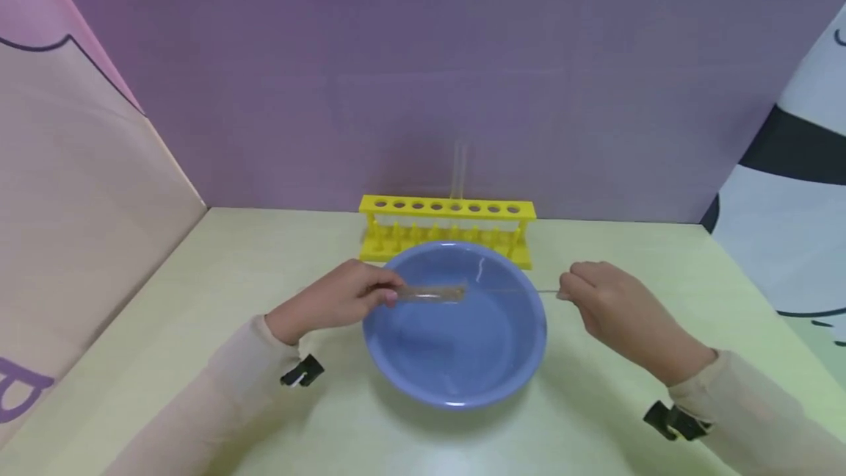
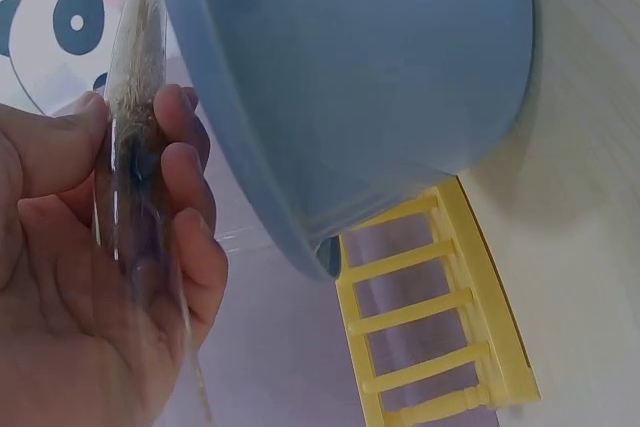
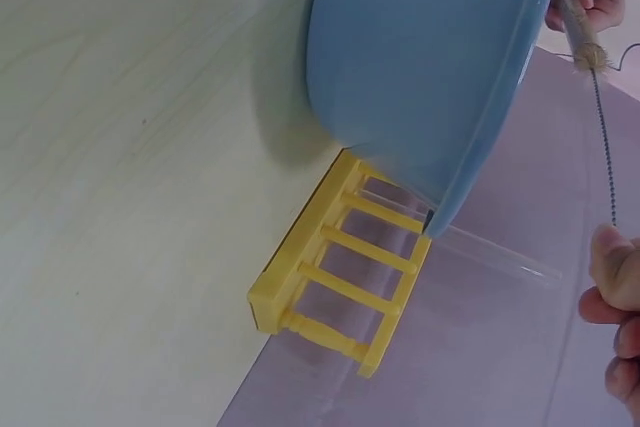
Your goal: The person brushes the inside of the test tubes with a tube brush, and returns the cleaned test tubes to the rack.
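Observation:
Over the blue basin (image 1: 456, 366), my left hand (image 1: 340, 296) grips a clear glass test tube (image 1: 426, 294) that lies nearly level, its mouth turned to the right. The left wrist view shows the pale bristles of a test tube brush (image 2: 138, 67) inside the tube, with thumb and fingers wrapped around the glass. To the right of the basin, my right hand (image 1: 617, 314) pinches the brush's twisted wire handle (image 3: 605, 142) near its end. That wire runs straight from the tube's mouth to my fingers, and some bristles show right at the mouth.
Behind the basin a yellow test tube rack (image 1: 449, 207) stands on the pale table (image 1: 264, 241). One clear test tube (image 1: 458, 167) rises from the rack's back, close to the purple backdrop (image 1: 264, 94). Printed panels flank the table left and right.

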`<state>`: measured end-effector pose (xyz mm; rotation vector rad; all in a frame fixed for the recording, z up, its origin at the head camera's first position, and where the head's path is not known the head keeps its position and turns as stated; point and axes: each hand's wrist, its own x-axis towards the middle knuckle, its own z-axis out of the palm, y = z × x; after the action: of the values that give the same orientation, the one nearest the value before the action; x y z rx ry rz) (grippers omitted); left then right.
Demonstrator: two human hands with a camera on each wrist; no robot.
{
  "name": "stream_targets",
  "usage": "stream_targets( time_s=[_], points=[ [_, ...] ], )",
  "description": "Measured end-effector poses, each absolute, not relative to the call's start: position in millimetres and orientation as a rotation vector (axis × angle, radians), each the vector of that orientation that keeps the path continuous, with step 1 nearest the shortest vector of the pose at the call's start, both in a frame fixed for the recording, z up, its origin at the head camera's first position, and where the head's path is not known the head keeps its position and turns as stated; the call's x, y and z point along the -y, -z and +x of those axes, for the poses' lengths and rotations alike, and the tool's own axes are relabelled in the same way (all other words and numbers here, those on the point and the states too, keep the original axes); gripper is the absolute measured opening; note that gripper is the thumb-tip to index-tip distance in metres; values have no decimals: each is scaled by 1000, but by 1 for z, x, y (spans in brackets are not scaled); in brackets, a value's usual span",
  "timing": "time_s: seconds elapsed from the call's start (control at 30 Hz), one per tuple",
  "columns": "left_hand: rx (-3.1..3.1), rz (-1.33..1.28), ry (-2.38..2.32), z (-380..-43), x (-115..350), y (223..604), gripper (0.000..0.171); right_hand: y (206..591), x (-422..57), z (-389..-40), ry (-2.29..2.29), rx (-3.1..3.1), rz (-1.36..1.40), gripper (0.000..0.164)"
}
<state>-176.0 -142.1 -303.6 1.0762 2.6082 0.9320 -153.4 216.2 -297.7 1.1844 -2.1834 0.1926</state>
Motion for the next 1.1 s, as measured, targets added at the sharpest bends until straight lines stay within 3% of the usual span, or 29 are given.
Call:
stream_targets(
  time_s=[1.1],
  points=[
    [-2416, 967, -1016, -181, 162, 297, 21, 308, -227, -158, -154, 1981, 1162, 44]
  ],
)
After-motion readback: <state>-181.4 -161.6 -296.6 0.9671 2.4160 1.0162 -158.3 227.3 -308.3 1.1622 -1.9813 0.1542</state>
